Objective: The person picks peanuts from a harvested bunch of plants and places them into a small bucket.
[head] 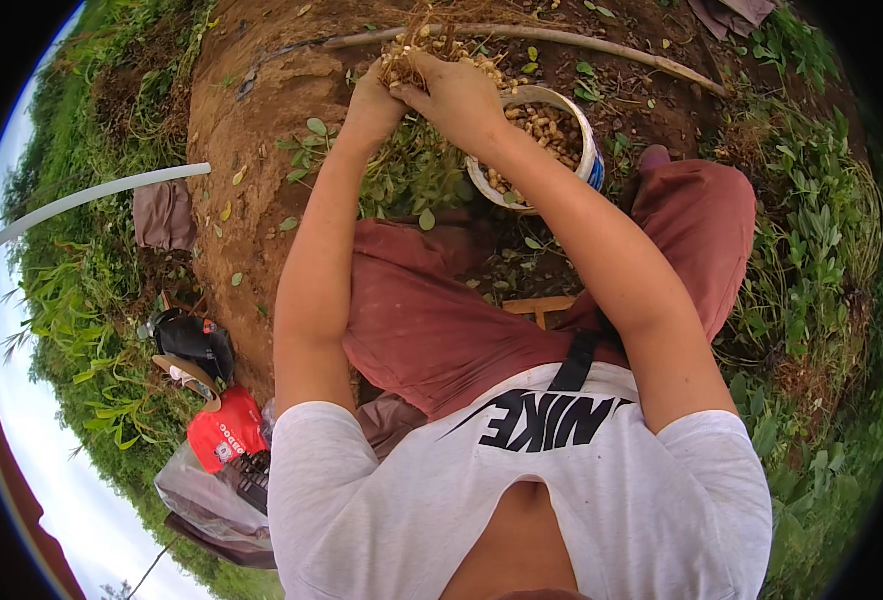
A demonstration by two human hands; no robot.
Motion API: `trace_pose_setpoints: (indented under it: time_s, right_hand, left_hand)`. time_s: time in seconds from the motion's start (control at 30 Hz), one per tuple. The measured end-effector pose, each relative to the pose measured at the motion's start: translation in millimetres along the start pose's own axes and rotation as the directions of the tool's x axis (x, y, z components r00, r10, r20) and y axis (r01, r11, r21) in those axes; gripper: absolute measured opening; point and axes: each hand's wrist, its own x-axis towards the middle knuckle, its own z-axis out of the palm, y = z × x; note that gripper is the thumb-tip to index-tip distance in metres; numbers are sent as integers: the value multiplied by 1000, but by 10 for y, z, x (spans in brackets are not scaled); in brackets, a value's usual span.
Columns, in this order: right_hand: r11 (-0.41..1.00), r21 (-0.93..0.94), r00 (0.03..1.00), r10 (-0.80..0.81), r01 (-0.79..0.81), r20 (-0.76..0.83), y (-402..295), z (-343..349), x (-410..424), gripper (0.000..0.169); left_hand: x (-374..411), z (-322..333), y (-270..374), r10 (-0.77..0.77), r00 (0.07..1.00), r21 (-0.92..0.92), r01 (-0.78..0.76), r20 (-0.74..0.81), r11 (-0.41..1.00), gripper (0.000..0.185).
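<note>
My left hand (375, 111) and my right hand (460, 101) meet at the top of the view around a bunch of peanut plants. Roots with pale pods (405, 64) stick out beyond my fingers, and the leafy tops (419, 169) hang below my hands toward my legs. Left fingers wrap the bunch; right thumb and fingers press into the roots, partly hidden by the back of the hand. Just right of my right wrist stands a white bucket (588, 139) holding many picked peanuts (550, 131). My right forearm passes over its rim.
A long wooden pole (606, 45) lies on the soil beyond the bucket. Part of a wooden stool (539, 304) shows between my legs. At left are a pale pipe (103, 191), a black bag (197, 345), a hat (186, 377) and a red bag (227, 431). Green plants (809, 225) border the right.
</note>
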Motion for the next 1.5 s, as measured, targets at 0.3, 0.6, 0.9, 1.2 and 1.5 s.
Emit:
trace_pose_setpoints:
  time_s: [0.3,0.6,0.9,1.2,1.5]
  right_hand:
    - [968,-231,984,-52,92,173,-24,37,94,40]
    - [545,659,816,85,-519,572,43,-205,-128,46]
    - [637,554,818,228,-536,529,253,-365,-451,36]
    - [897,-443,1000,-12,-2,-28,1128,-24,-730,40]
    - [984,-42,977,179,-175,119,510,27,-59,46]
  left_hand:
    - [14,-3,-96,309,950,301,-307,43,903,32]
    - [-11,-117,25,42,997,112,-49,59,993,27]
    - [-16,-333,115,-341,909,-156,311,-241,938,36]
    - [27,-361,25,-275,951,-461,182,-143,868,53]
    - [-22,-297,-67,-289,956,-434,237,-55,869,51]
